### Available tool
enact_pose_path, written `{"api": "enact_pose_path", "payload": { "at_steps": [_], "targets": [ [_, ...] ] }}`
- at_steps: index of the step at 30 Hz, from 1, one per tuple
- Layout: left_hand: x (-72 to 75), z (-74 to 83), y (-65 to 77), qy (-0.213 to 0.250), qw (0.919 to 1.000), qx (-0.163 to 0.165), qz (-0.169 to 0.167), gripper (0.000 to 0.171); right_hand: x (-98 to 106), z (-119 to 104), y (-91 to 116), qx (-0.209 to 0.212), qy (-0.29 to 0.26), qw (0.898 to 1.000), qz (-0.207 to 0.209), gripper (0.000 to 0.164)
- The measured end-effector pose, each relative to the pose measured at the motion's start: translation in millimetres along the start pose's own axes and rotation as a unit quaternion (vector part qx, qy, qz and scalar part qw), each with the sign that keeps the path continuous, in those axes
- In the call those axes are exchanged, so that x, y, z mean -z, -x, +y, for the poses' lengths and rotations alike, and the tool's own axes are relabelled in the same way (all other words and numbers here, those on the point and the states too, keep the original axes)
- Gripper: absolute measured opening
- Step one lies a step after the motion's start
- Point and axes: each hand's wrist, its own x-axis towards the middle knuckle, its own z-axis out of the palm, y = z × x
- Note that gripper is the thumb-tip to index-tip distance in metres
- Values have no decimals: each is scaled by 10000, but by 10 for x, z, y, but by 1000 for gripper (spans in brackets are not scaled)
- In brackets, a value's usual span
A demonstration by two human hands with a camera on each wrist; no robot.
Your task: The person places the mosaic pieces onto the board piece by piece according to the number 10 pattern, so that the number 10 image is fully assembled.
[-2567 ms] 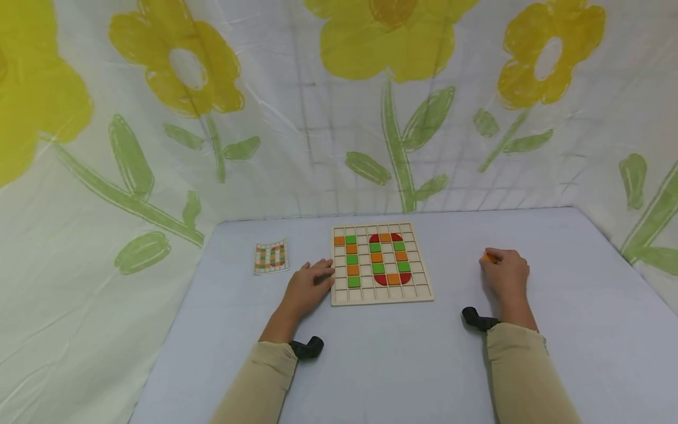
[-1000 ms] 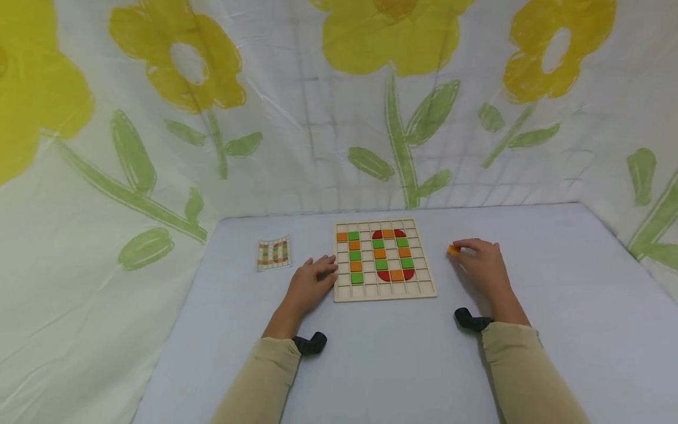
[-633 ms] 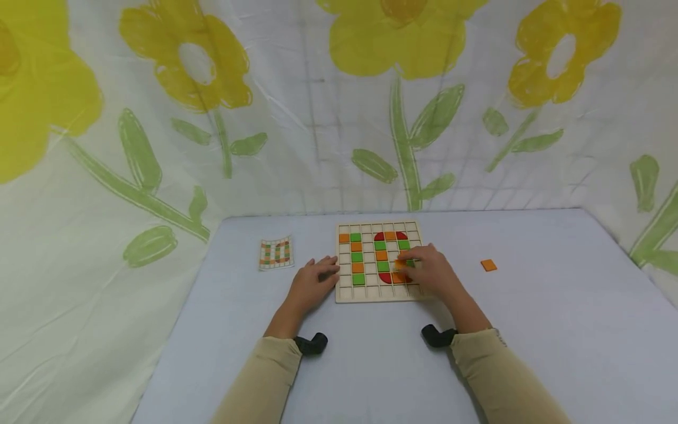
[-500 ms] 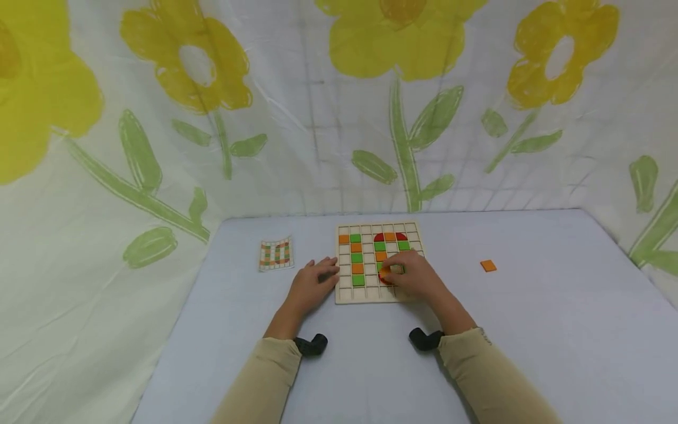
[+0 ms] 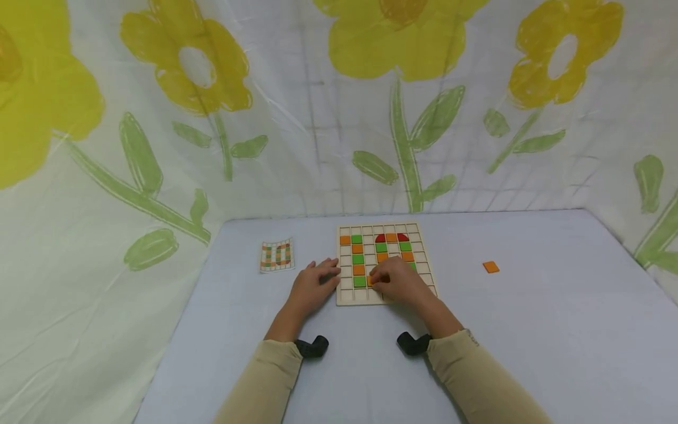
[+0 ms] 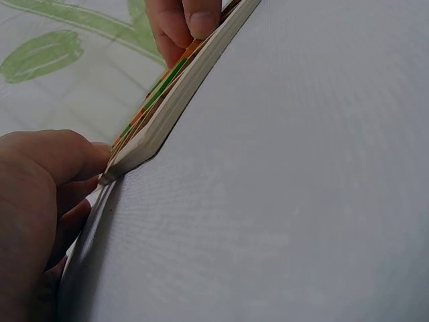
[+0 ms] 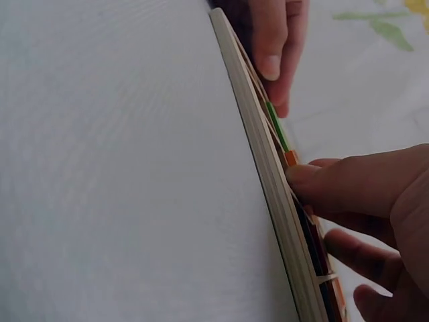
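My right hand pinches an orange square tile between thumb and finger. It is low on the wooden grid board, just right of the bottom green tile of the left column. Part of the right group of tiles is hidden under this hand. My left hand lies at the board's left edge, its fingers touching the rim. In the left wrist view, the left fingers meet the board's corner. On the board, orange and green tiles form a "1", and red, green and orange ones a "0".
A small pattern card with coloured squares lies on the table left of the board. One loose orange tile rests on the table to the right. Behind the white tabletop hangs a sheet printed with yellow flowers.
My right hand has carried an orange tile leftward from the table's right side, across the board, to beside the bottom green tile. A loose orange tile came into view where it was. The left hand stayed.
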Motion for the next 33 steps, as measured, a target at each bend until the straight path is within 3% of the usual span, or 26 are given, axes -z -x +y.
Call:
{"api": "enact_pose_path", "payload": {
  "at_steps": [14, 19, 23, 27, 33],
  "targets": [
    [-15, 4, -10, -52, 9999, 7, 92, 28, -44, 80, 52, 541, 166, 9980, 298, 6],
    [-27, -2, -11, -99, 9999, 13, 75, 28, -51, 87, 79, 464, 129, 9983, 313, 7],
    [-30, -3, -13, -114, 9999, 6, 42, 28, 44, 95, 93, 174, -84, 9987, 478, 6],
    [-16, -3, -20, -166, 9998, -66, 45, 28, 284, 224, 118, -262, -25, 9960, 852, 9],
    [-3, 4, -6, -203, 9997, -96, 77, 28, 754, 588, 352, -1668, 455, 9781, 1155, 28]
  ]
}}
